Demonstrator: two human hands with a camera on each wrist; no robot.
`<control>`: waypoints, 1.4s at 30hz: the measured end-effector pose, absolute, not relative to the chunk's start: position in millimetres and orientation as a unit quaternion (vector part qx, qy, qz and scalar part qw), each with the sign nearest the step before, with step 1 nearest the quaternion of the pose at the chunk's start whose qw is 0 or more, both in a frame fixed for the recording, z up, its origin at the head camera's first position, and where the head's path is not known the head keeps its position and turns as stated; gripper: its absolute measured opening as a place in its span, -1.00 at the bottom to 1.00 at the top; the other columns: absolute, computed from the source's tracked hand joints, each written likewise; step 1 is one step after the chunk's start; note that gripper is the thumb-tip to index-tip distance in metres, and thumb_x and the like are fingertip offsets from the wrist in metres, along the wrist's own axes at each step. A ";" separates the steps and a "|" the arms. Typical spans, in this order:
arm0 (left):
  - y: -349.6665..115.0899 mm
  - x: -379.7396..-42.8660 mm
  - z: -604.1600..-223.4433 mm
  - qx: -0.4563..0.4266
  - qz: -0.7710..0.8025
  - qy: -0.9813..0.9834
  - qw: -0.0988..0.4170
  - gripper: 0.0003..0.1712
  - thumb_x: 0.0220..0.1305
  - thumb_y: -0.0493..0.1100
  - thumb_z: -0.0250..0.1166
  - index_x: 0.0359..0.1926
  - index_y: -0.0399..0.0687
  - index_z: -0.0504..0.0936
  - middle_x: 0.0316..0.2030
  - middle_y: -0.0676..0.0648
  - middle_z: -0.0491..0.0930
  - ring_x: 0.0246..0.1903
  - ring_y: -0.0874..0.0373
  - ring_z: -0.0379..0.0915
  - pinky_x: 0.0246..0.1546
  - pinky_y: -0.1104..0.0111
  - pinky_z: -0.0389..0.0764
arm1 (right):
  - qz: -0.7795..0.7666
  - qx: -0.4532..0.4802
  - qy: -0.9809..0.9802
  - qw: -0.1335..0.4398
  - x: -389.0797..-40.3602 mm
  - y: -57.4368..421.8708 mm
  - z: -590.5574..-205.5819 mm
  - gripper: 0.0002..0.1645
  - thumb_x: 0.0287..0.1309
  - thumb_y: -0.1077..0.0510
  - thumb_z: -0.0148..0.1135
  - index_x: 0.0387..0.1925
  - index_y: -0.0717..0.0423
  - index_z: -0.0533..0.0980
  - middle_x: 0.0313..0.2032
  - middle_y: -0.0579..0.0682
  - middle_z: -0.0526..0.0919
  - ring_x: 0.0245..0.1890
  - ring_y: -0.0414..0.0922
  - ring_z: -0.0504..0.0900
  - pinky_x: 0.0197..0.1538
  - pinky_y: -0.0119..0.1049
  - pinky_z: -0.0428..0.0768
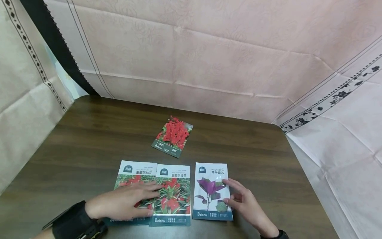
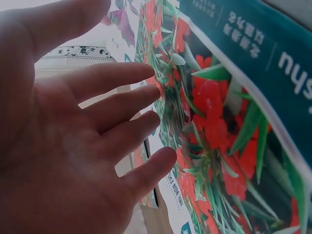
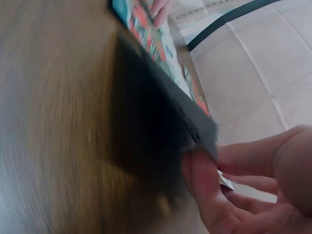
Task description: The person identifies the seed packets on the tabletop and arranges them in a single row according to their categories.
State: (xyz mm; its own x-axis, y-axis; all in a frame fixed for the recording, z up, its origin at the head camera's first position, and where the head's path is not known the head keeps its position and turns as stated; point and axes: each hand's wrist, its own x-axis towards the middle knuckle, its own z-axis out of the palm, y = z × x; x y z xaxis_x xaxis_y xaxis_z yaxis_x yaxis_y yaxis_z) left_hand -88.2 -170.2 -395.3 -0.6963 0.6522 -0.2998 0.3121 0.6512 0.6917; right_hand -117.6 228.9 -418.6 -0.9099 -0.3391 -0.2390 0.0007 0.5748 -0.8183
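The right hand had the right edge of the purple-leaved packet pinched between thumb and fingers. Just left of it, the left hand lay across the left packet, fingertips over the overlapping middle packet, fingers spread and nearly straight, gripping neither. Farther back on the wooden table I saw a smaller red-flower packet lying askew, pale cloth beyond.

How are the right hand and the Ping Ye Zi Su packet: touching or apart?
Touching. The right wrist view shows the right hand pinching the edge of the Ping Ye Zi Su packet, with no gap between.
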 end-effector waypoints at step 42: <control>-174.1 -83.0 -393.0 0.291 0.269 0.889 0.228 -0.30 0.28 0.27 0.17 0.39 0.22 0.34 0.48 0.03 0.14 0.48 -0.18 -0.06 0.29 -0.35 0.06 | -0.139 -0.290 0.934 0.156 -119.3 189.6 -430.4 0.02 0.06 -0.48 0.11 0.47 -0.17 0.13 0.50 -0.08 0.10 0.52 0.10 -0.02 0.42 0.27 0.07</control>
